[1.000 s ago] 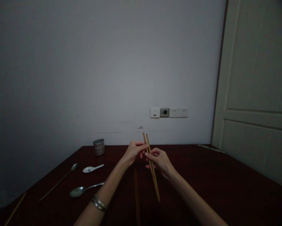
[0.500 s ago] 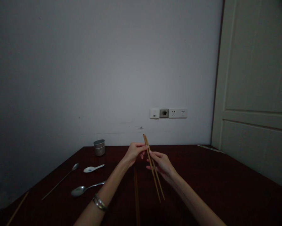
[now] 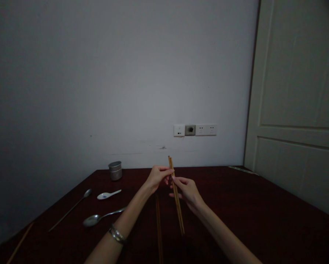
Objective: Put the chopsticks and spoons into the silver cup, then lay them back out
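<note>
Left fingers (image 3: pixel 168 172) and right fingers (image 3: pixel 178 181) pinch two chopsticks (image 3: pixel 178 209), lower tips closer together than before.

The dark red-brown tabletop (image 3: pixel 249 205) carries a metal cup (image 3: pixel 115 171), a white soup spoon (image 3: pixel 105 195), a metal spoon (image 3: pixel 96 219) and a slender long-handled spoon (image 3: pixel 71 210) at left, wooden chopsticks (image 3: pixel 158 222) at front centre, a wooden stick (image 3: pixel 20 243) front left and a thin strip (image 3: pixel 243 170) back right.

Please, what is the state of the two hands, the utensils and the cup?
Left hand: pinching the raised chopsticks
Right hand: pinching them lower down
Raised chopsticks: tilted, close together
Table chopsticks: lying flat
Left-edge stick: lying, cut off
Cup: upright, open-topped
White spoon: lying flat
Metal spoon: lying flat
Long-handled spoon: lying flat
</note>
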Action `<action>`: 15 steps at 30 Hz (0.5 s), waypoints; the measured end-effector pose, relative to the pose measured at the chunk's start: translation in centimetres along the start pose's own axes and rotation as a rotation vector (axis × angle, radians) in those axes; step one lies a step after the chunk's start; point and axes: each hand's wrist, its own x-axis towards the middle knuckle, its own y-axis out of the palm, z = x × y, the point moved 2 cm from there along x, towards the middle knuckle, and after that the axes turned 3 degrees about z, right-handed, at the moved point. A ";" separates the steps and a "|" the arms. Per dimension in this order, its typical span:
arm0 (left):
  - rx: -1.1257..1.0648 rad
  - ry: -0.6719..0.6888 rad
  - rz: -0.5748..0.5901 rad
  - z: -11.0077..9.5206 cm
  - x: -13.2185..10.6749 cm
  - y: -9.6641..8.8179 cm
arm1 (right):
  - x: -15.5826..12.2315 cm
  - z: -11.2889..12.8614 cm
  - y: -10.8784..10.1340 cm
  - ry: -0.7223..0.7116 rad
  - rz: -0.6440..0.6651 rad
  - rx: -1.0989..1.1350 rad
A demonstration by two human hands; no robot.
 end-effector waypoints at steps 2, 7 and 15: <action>0.005 0.013 0.007 0.1 0.0 0.0 | -0.1 -0.1 0.0 0.000 -0.002 0.003; 0.025 0.003 0.001 0.3 -0.1 0.1 | -0.3 -0.2 -0.4 -0.015 -0.017 -0.087; 0.058 -0.013 -0.034 0.2 -0.3 -0.1 | -1.0 0.3 -1.0 -0.326 -0.136 -0.533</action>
